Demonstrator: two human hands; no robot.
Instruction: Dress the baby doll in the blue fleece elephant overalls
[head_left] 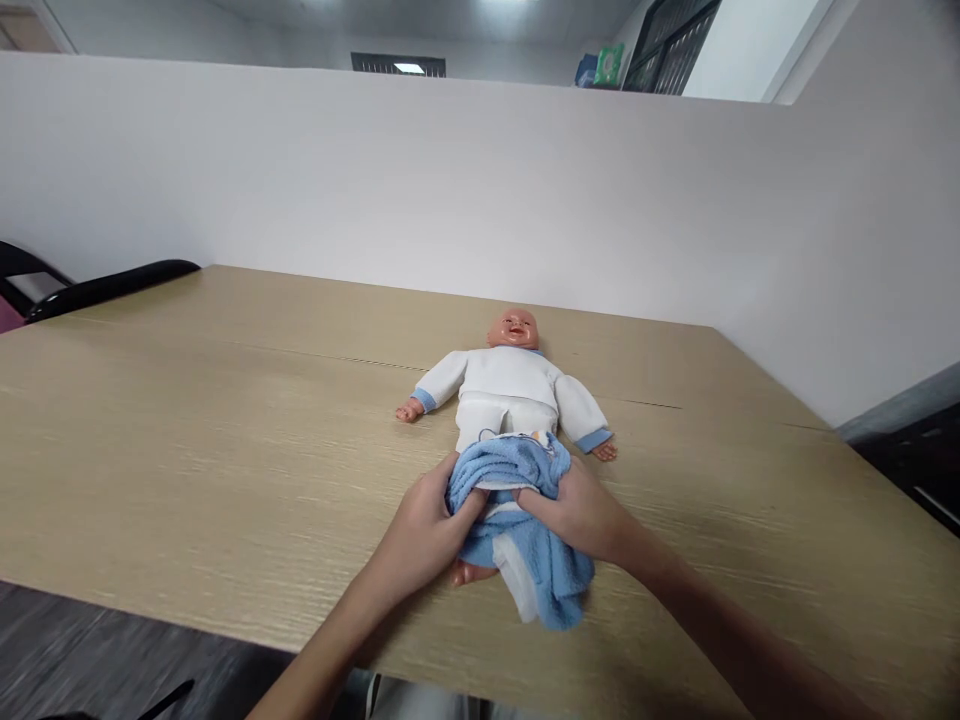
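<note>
A baby doll [510,372] lies on its back on the table, head toward the wall, in a white top with blue cuffs. Over its legs is a bunched blue terry garment [559,575] with white edging, probably pants; its exact cut is hard to tell. My left hand [429,520] grips the garment's left side, thumb tucked under the white edge. On the other side my right hand [585,505] holds it the same way, thumb inward. One doll foot [472,573] shows below the cloth near my left hand; the other is hidden.
The wooden table [225,430] stretches far to the left and right, with a seam across it. A white half-wall [450,190] rises behind it. A black chair [112,285] stands at the left edge, and a dark object [915,450] is at the right.
</note>
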